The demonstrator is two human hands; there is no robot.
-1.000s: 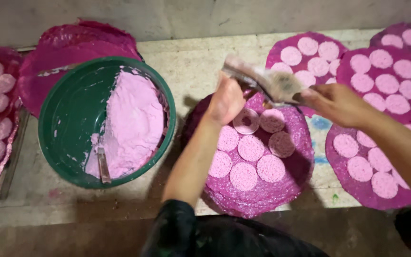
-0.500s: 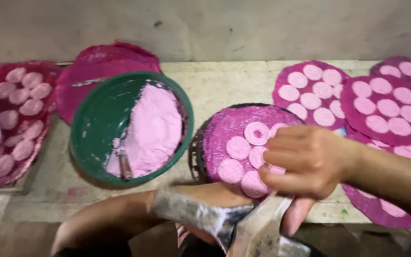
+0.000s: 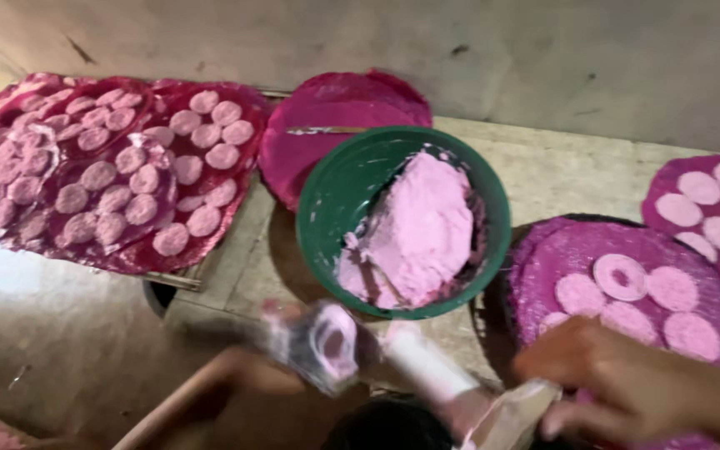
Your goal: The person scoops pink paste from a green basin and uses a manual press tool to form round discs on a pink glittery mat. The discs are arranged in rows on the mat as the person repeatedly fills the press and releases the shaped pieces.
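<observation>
A green bowl holding a mound of pink paste stands in the middle of the stone ledge. At the bottom edge my left hand, blurred, grips a clear plastic bag smeared with pink paste. My right hand holds the other, paler end of that bag. Just beyond my right hand lies a round magenta mat with several pale pink discs on it.
Magenta mats covered in pink discs lie at the left. A stack of bare magenta mats sits behind the bowl. Another disc-covered mat is at the far right. A utensil stands in the paste. A plain wall runs behind.
My hands have come down from above the right mat to the bottom edge with the bag. The view has swung left, showing more of the left mats.
</observation>
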